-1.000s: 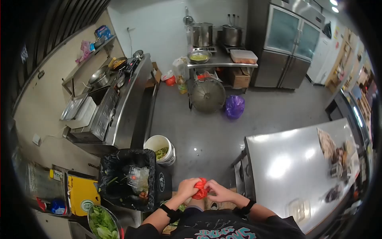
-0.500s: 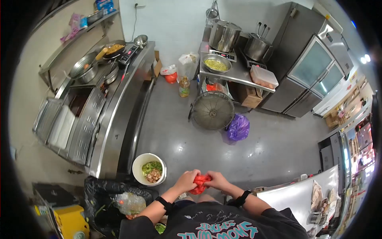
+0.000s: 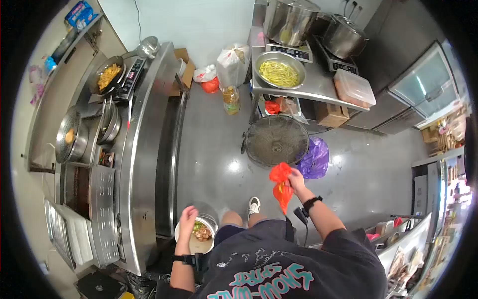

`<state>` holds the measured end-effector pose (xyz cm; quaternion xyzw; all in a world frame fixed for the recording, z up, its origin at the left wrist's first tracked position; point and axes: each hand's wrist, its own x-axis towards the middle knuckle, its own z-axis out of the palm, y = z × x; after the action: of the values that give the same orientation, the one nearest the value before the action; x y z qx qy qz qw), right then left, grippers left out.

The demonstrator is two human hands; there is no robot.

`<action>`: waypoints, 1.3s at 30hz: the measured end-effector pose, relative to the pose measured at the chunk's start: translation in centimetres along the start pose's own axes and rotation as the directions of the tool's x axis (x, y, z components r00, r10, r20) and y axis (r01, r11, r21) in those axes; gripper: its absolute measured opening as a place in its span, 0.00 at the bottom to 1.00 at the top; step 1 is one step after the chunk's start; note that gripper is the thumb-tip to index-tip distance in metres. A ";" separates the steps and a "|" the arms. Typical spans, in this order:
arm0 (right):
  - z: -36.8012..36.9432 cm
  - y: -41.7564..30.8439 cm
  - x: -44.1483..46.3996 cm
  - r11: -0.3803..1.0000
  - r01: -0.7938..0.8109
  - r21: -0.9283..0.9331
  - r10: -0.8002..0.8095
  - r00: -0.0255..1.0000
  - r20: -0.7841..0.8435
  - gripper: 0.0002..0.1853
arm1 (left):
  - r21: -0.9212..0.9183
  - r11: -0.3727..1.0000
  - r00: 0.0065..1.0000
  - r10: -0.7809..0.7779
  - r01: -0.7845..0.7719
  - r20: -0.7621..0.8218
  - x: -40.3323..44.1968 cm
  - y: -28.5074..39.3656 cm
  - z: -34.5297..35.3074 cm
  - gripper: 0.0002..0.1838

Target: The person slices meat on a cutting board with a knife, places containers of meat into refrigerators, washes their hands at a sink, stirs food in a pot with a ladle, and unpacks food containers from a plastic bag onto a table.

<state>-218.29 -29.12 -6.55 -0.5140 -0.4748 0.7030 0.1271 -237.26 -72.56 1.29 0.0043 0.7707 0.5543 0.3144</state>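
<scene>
My right hand (image 3: 297, 181) grips a red plastic bag (image 3: 282, 192) by its gathered middle. The bag's top flares above the fingers and its lower end hangs in a point in front of my body. Over the rim of a white bucket (image 3: 215, 234) is my left hand (image 3: 187, 219), with nothing in it and its fingers loosely bent, slightly apart. Inside the bucket are green vegetable scraps and brownish pieces (image 3: 202, 232), partly hidden by my forearm.
A round dark fan-like grille (image 3: 277, 142) stands ahead, beside a purple bag (image 3: 314, 158). A steel counter (image 3: 144, 149) runs along the left with pans. At the back, a steel table holds a bowl of yellow-green strips (image 3: 280, 74) and large pots. An oil bottle (image 3: 231, 100) stands on the floor.
My hands have parted: the right carries the red bag forward and right, while the left has let go and moved left over the bucket. The view has shifted forward, closer to the back table.
</scene>
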 end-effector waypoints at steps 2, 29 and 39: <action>1.8 -1.8 6.2 1.000 0.002 0.030 0.002 0.995 -0.100 0.17 | 0.020 0.998 0.993 -0.053 0.055 -0.110 1.8 -1.4 -2.6 0.19; 11.9 -2.6 56.7 0.451 -0.175 -0.875 -0.424 0.821 -0.383 0.14 | 0.019 0.871 0.871 -0.491 0.491 -0.009 49.9 13.9 -2.8 0.15; 20.6 -6.3 57.9 0.101 0.128 -0.987 -0.667 0.745 0.029 0.17 | 0.005 0.865 0.855 -0.497 0.502 0.149 64.1 22.2 2.8 0.15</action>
<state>-263.09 1.68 -35.98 -0.4636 -0.8805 0.0595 0.0793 -294.87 -38.87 -10.97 -0.1607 0.7109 0.4648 0.5027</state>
